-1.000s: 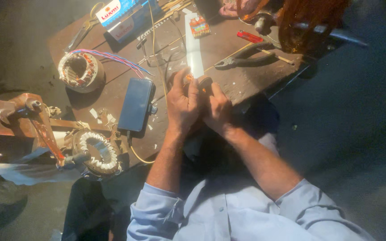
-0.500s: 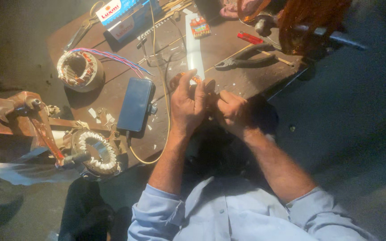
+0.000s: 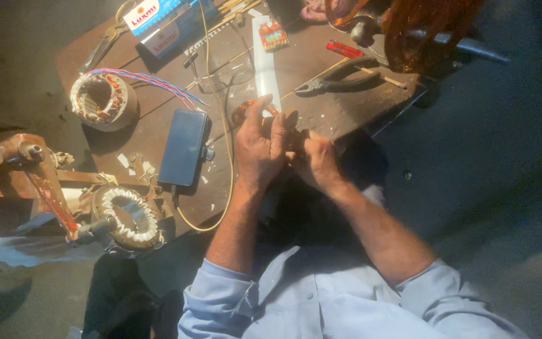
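Both hands meet over the tabletop (image 3: 321,113) edge: left hand (image 3: 260,145) and right hand (image 3: 313,160) pinch a small copper-coloured coil (image 3: 246,112), steadying it close for fine fingerwork.

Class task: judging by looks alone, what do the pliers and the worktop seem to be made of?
Pliers: apparently dark metal, dull finish, with a slim hinged shape; any handle covering is unclear. Worktop: probably wood or board, matte brown, scuffed and speckled with pale scraps; grain not visible.

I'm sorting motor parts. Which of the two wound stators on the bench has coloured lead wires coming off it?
The far-left stator, beside the phone: blue and red leads trail from it. The white-wrapped stator at the bench's near edge shows none.
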